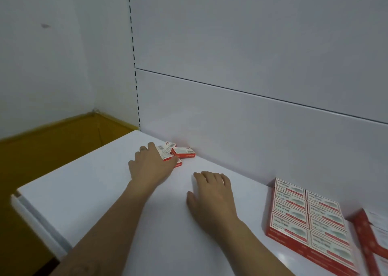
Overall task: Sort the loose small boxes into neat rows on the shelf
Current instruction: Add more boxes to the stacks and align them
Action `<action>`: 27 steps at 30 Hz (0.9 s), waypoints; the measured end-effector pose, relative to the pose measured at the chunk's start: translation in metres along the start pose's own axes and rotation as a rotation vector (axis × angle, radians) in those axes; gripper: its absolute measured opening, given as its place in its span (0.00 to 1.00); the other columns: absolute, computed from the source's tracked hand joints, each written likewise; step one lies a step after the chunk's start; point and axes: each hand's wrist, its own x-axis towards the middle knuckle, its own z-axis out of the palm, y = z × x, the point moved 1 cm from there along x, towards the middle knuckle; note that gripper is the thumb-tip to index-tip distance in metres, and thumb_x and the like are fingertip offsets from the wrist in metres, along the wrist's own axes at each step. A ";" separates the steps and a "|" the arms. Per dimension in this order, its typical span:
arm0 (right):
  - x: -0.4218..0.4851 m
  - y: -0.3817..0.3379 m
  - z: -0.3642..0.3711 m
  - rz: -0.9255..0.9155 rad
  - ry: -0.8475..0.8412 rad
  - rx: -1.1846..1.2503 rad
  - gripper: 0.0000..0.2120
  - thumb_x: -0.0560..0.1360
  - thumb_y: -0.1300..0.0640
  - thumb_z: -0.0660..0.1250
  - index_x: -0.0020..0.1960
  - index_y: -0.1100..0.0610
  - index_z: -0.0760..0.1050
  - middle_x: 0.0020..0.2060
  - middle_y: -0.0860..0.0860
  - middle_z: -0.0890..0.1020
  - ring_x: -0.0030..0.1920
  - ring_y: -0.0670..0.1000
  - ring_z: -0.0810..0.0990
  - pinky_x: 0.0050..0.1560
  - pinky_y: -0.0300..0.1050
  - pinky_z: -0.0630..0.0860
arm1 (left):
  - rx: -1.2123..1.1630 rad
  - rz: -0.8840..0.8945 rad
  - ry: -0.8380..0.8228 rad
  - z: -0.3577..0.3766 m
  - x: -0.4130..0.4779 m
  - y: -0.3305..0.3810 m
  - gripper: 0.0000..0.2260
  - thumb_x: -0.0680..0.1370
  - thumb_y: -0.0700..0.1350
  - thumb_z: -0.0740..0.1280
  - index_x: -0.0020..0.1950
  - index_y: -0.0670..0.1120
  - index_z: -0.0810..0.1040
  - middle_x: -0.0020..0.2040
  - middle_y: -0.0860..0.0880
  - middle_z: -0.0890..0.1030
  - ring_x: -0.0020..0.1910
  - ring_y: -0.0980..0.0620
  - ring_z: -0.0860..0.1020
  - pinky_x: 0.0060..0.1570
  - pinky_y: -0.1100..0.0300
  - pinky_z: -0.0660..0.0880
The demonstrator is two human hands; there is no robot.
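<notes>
Several loose small red and white boxes (182, 152) lie in a jumble at the back of the white shelf (94, 183), against the rear panel. My left hand (150, 165) reaches over the near side of that pile, its fingers and thumb around one box (163, 153). My right hand (212, 194) rests flat on the shelf to the right of the pile, fingers relaxed, holding nothing. At the right, several of the same boxes (306, 217) sit flat in two neat rows.
The white back panel (252, 118) rises right behind the boxes. The shelf's left end and front edge (31, 219) drop off to an orange-brown floor (52, 141). More red and white packaging (373, 233) lies at the far right edge.
</notes>
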 end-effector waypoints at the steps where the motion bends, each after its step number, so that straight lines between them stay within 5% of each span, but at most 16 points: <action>1: 0.000 0.000 0.001 0.004 -0.001 0.005 0.25 0.78 0.47 0.54 0.73 0.53 0.64 0.70 0.51 0.69 0.71 0.54 0.65 0.75 0.53 0.50 | 0.009 -0.016 0.010 0.004 0.003 0.002 0.37 0.69 0.71 0.62 0.68 0.46 0.64 0.66 0.44 0.72 0.64 0.44 0.70 0.59 0.47 0.69; 6: 0.003 0.000 0.009 0.065 0.108 0.028 0.22 0.68 0.47 0.63 0.58 0.55 0.79 0.53 0.52 0.83 0.53 0.56 0.82 0.63 0.59 0.71 | -0.002 -0.089 0.043 0.011 0.014 0.000 0.40 0.67 0.72 0.65 0.65 0.44 0.64 0.64 0.43 0.73 0.63 0.43 0.72 0.59 0.47 0.70; 14: 0.001 0.005 0.005 0.049 0.024 0.082 0.24 0.77 0.46 0.58 0.72 0.52 0.65 0.68 0.50 0.71 0.68 0.54 0.67 0.74 0.52 0.53 | -0.231 0.049 0.131 0.002 0.011 -0.007 0.19 0.75 0.49 0.67 0.63 0.44 0.70 0.59 0.43 0.74 0.59 0.44 0.73 0.57 0.48 0.74; 21: 0.002 0.012 -0.001 0.255 0.141 0.376 0.28 0.78 0.44 0.59 0.76 0.51 0.58 0.71 0.46 0.68 0.70 0.49 0.66 0.73 0.45 0.58 | -0.653 0.438 0.079 -0.010 -0.024 0.006 0.14 0.71 0.40 0.75 0.53 0.50 0.77 0.53 0.55 0.76 0.48 0.60 0.75 0.44 0.78 0.69; 24: 0.001 0.016 -0.004 0.418 0.245 0.760 0.24 0.79 0.46 0.60 0.73 0.49 0.64 0.64 0.45 0.75 0.62 0.45 0.73 0.64 0.44 0.70 | -0.754 0.601 0.001 -0.011 -0.036 0.012 0.13 0.71 0.36 0.74 0.50 0.50 0.79 0.54 0.56 0.79 0.51 0.62 0.77 0.48 0.74 0.74; 27: 0.001 0.021 -0.008 0.473 0.305 0.909 0.17 0.80 0.48 0.60 0.66 0.50 0.73 0.53 0.45 0.81 0.52 0.42 0.77 0.50 0.31 0.71 | -0.793 0.687 -0.055 -0.011 -0.043 0.018 0.17 0.69 0.35 0.75 0.49 0.54 0.78 0.54 0.66 0.77 0.52 0.64 0.77 0.46 0.62 0.79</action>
